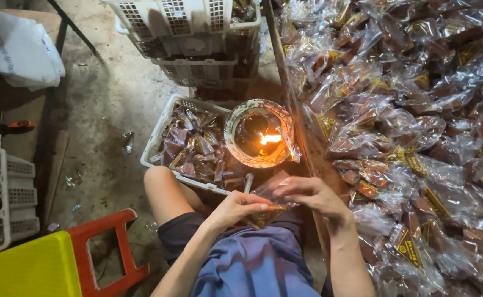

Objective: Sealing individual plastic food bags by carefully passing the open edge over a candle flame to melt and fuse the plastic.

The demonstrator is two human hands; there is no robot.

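The fingers (258,207) of the left hand (236,209) and right hand (310,195) pinched a clear packet (271,190) above the lap, just below a lit flame bowl (259,140) and a white basket (161,132) of packets.

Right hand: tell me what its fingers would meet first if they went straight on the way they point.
The right hand points left, towards the left hand. Its fingers would first meet the clear plastic packet both hands hold, then probably the left hand's fingers; depth is unclear.
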